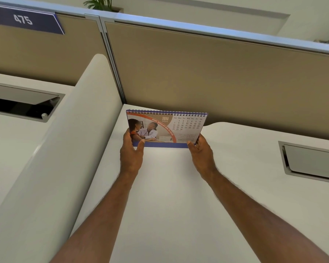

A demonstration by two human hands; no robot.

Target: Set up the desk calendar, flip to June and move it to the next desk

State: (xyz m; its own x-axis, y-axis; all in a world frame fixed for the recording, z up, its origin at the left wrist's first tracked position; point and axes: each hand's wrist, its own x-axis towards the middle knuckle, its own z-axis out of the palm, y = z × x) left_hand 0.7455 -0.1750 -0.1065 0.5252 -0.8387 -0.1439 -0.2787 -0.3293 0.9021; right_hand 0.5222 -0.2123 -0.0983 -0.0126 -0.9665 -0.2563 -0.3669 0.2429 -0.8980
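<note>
The spiral-bound desk calendar [171, 126] stands upright with its JUN page facing me, near the far left corner of the white desk [169, 186]. My left hand [131, 154] grips its lower left corner, thumb on the front. My right hand [201, 152] grips its lower right corner the same way. The calendar's bottom edge sits at or just above the desk surface; I cannot tell whether it touches.
A beige partition wall [217, 73] runs behind the desk. A rounded white divider [65, 149] separates it from the left desk, which has an open cable hatch [25, 101]. Another cable hatch [311, 160] lies at the right. A blue sign reading 475 [25, 20] hangs upper left.
</note>
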